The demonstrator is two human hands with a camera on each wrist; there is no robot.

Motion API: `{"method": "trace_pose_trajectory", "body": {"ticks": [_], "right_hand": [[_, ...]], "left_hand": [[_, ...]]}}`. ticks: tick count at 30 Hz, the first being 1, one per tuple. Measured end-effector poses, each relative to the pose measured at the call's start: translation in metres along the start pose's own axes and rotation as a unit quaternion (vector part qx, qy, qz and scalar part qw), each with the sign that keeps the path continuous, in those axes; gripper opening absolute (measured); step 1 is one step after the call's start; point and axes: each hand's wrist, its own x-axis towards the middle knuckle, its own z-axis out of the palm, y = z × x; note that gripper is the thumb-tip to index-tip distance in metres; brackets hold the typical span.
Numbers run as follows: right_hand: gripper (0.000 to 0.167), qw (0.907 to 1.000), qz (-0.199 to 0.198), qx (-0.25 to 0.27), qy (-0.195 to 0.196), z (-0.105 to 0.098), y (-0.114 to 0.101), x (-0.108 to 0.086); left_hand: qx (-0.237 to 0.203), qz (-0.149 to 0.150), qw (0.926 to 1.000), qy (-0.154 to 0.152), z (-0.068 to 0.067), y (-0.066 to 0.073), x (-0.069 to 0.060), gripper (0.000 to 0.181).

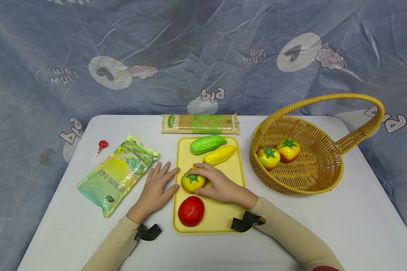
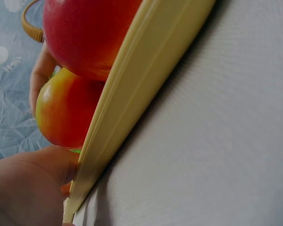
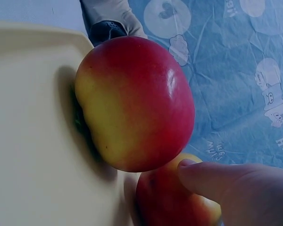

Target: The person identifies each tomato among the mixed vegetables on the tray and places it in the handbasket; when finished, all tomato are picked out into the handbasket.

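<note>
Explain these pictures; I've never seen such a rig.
No machine here: a person's bare left hand and right hand do the work. The wide picture comes from a camera on the head, the close ones from one on each wrist. On the white table lie a pouch, a lollipop, a long packet, a basket holding two fruits, and a yellow tray with a red fruit, a green vegetable and a yellow vegetable. The right hand grips a leaf-topped fruit in the tray; the left hand holds nothing.
</note>
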Motion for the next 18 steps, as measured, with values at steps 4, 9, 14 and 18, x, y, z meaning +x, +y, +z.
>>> {"method": "trace_pose_trajectory", "body": {"ticks": [4, 9, 14, 18], "right_hand": [[0.052, 1.0000, 0.002, 0.000, -0.002, -0.0004, 0.0003, -0.0004], [0.052, 1.0000, 0.003, 0.000, -0.002, -0.0009, 0.0002, -0.0006], [0.052, 1.0000, 0.000, 0.003, 0.001, -0.0006, 0.0004, -0.0005], [0.052, 0.9998, -0.015, 0.003, 0.013, 0.0009, 0.0023, -0.0013]], "left_hand": [[-0.001, -0.001, 1.0000, 0.000, -0.0006, 0.0008, -0.0001, 0.051], [0.001, -0.001, 1.0000, 0.000, -0.0009, 0.0011, -0.0004, 0.051], [0.000, 0.001, 1.0000, 0.002, -0.0006, 0.0007, -0.0004, 0.051], [-0.001, 0.002, 1.0000, 0.002, -0.0002, 0.0005, -0.0004, 0.051]]}}
